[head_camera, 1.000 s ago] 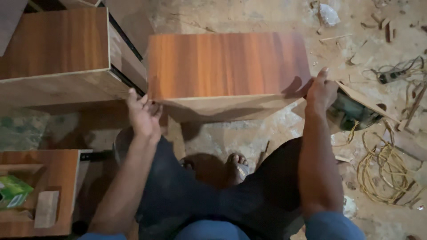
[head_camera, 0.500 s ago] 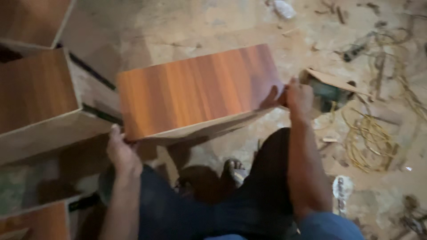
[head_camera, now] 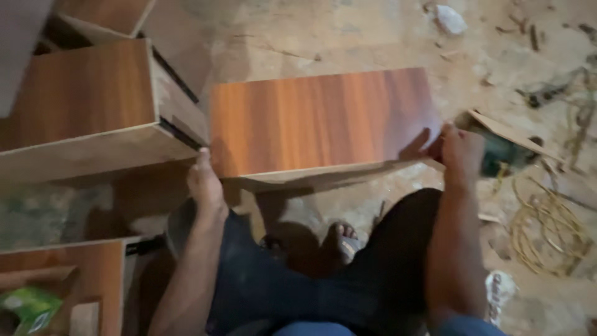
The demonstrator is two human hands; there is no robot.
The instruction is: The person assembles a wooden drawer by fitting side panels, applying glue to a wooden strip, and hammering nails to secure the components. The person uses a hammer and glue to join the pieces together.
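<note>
dirt floor [head_camera: 348, 37] spans the whole frame, debris scattered far right. wood-laminate box [head_camera: 320, 121] sits centre, held off the floor above the person's knees. a second laminate box [head_camera: 81, 106] is just beside it on the left, a third [head_camera: 68, 274] near left. coiled yellow cord [head_camera: 547, 227] lies right. left hand [head_camera: 204, 183] grips the held box's near-left corner, fingers pressed together. right hand [head_camera: 457, 152] clamps the right end, fingers curled around the edge. sandalled foot [head_camera: 339, 239] below.
</note>
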